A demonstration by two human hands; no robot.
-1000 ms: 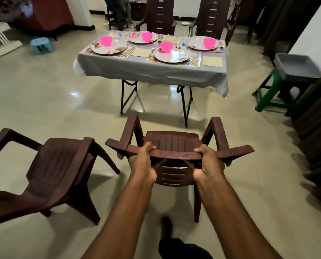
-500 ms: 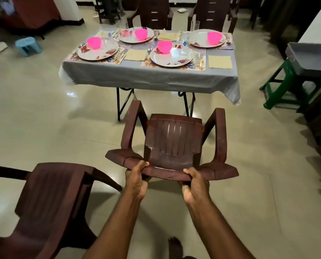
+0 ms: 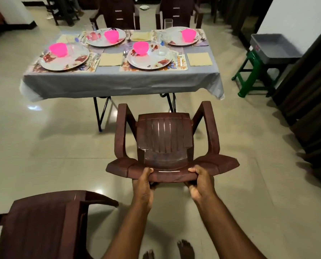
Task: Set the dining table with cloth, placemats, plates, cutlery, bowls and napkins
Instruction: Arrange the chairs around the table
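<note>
Folding-leg table (image 3: 99,116) stands on glossy tiled floor (image 3: 43,146); grey cloth (image 3: 118,81) drapes it; four floral placemats on the cloth, nearest one (image 3: 154,67) carrying a plate; yellow napkins (image 3: 111,59) lie flat between settings; brown chairs, green stool (image 3: 253,79) on the tiles.

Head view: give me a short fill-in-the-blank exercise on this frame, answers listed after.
1. Both hands, left hand and right hand, hold the top edge of a brown ____.
2. Each plate carries a bowl coloured ____.
3. The tablecloth is ____.
4. The stool at right is ____.

Answers: chair; pink; grey; green
</note>
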